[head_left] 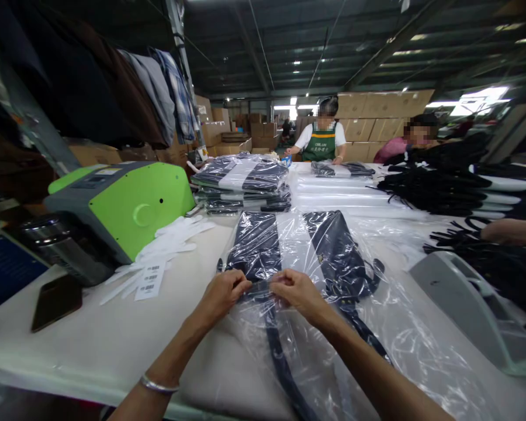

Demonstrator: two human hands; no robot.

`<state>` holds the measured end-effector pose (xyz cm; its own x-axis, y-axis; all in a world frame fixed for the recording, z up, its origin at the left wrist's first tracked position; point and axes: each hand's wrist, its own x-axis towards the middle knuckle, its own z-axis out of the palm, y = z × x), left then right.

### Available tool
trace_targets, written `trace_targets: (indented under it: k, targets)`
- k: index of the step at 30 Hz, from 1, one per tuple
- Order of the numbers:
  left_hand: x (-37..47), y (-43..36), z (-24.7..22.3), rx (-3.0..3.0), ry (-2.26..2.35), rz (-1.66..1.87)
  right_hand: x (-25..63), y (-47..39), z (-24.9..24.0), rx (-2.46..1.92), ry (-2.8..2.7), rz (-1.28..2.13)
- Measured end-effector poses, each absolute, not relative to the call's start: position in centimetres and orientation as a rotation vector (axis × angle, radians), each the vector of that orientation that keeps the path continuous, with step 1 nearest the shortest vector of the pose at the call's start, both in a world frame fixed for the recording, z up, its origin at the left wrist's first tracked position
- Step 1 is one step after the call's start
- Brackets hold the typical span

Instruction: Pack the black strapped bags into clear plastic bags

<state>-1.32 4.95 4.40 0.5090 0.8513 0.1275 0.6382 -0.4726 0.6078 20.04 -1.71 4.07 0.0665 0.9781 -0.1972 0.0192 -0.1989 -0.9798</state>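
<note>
Left hand (228, 287) and right hand (298, 294): fingertips pinched together, apparently on clear plastic (254, 304). Dark strap (277, 351) below fingers; uneven pulling could tear film.

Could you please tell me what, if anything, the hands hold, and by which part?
The left hand and right hand pinch the clear plastic at the near edge of the dark bag; whether the strap is gripped cannot be told.

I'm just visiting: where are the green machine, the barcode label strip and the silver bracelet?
Green machine (118, 204): head view, on its green side panel.
Barcode label strip (149, 279): head view, middle of the strip.
Silver bracelet (158, 386): head view, front of the band.
</note>
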Motion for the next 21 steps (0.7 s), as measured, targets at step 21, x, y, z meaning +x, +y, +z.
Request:
trace_targets:
  k: [21]
  targets:
    - [-2.5,6.1,3.9,2.18,1.225,0.426,23.4,-1.3,4.3,-1.714,-1.532,0.676]
